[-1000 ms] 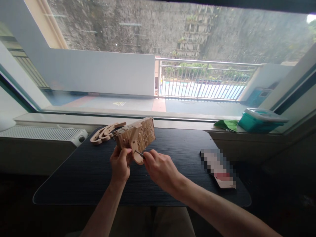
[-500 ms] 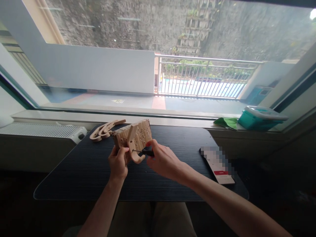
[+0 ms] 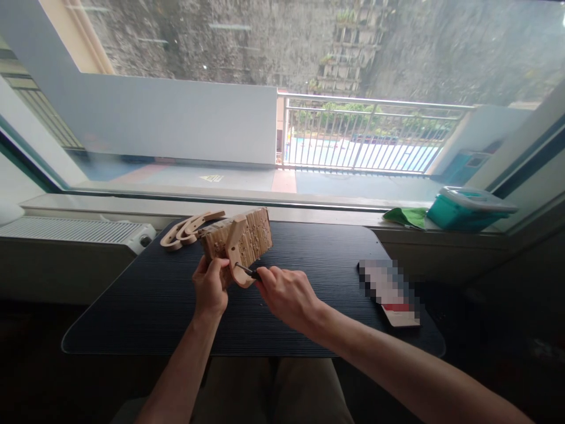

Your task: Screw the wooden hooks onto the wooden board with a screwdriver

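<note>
A wooden block (image 3: 258,232) pitted with many small holes is tilted above the table, gripped at its near left end by my left hand (image 3: 212,288). Against its face lies a curved wooden hook (image 3: 233,241) with a dark screw hole in its upper part; my left thumb presses near the hook's edge. My right hand (image 3: 289,294) is closed around the dark handle of a screwdriver (image 3: 249,271). The screwdriver's metal tip meets the hook at its lower hole. Most of the handle is hidden by my fingers.
More curved wooden hooks (image 3: 188,229) lie at the back left of the black table (image 3: 145,306). A phone (image 3: 397,312) rests on the right. On the windowsill are a green cloth (image 3: 406,217) and a teal box (image 3: 463,211). A white radiator (image 3: 75,232) stands left.
My right hand has turned and dropped slightly, so the screwdriver now slants down toward the right instead of lying nearly level. The block and hook have shifted only a little.
</note>
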`<control>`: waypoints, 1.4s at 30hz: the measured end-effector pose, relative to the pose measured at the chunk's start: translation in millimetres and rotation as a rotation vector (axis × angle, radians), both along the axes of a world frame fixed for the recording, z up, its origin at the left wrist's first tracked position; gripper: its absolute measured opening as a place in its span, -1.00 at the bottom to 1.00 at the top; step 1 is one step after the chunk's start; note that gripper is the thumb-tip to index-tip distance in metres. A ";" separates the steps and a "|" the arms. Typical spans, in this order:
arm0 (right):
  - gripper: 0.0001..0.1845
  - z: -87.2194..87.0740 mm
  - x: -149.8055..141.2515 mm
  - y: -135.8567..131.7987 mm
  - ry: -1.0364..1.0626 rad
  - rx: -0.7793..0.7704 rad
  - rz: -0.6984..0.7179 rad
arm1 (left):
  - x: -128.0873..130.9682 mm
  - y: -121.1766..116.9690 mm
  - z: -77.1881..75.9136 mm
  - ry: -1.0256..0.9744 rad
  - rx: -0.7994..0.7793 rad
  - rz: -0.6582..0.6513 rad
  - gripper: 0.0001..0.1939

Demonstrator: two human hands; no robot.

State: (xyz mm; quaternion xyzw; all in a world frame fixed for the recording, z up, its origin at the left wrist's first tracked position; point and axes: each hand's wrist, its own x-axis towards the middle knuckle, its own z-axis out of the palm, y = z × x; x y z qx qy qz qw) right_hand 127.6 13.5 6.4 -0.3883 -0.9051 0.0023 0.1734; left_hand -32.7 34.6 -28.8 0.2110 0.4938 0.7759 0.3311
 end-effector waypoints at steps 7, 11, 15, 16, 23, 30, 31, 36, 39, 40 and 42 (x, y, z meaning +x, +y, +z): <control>-0.54 3.4 0.2 7.3 0.406 -0.601 -0.075 | -0.1 -1.4 5.2 -0.101 0.010 -0.006 -0.80; -0.66 21.1 4.8 2.4 0.099 -0.288 -0.081 | 4.0 -3.9 2.5 -0.211 -0.029 0.018 -0.78; -0.75 28.6 5.8 -1.5 -0.196 0.058 0.073 | 5.7 -4.9 0.9 -0.207 -0.039 0.022 -0.80; -0.75 27.7 5.6 -1.5 -0.222 0.107 0.099 | 5.5 -4.7 1.0 -0.203 -0.039 0.022 -0.81; -0.77 3.5 1.7 2.5 0.084 -0.118 0.023 | 3.6 -1.0 1.8 -0.203 -0.064 0.030 -0.84; -0.67 34.7 12.4 22.2 0.226 -0.530 -0.146 | 9.7 -7.0 -3.7 -0.291 -0.185 -0.171 -0.87; -0.68 46.9 15.3 23.6 0.148 -0.474 -0.140 | 11.2 -8.5 -4.2 -0.291 -0.224 -0.291 -0.85; -0.68 91.6 20.2 24.9 -0.251 -0.233 -0.003 | 14.0 -0.1 -6.9 0.095 -0.438 -0.888 -0.73; -0.71 92.8 17.3 32.1 -0.355 -0.262 0.068 | 9.2 20.3 -7.8 0.288 -0.509 -1.005 -0.73; -0.71 90.3 16.4 35.6 -0.363 -0.269 0.068 | 6.0 27.1 -7.9 0.355 -0.507 -0.965 -0.75; -0.70 83.9 15.6 42.5 -0.365 -0.285 0.053 | -2.5 35.8 -8.7 0.437 -0.462 -0.842 -0.78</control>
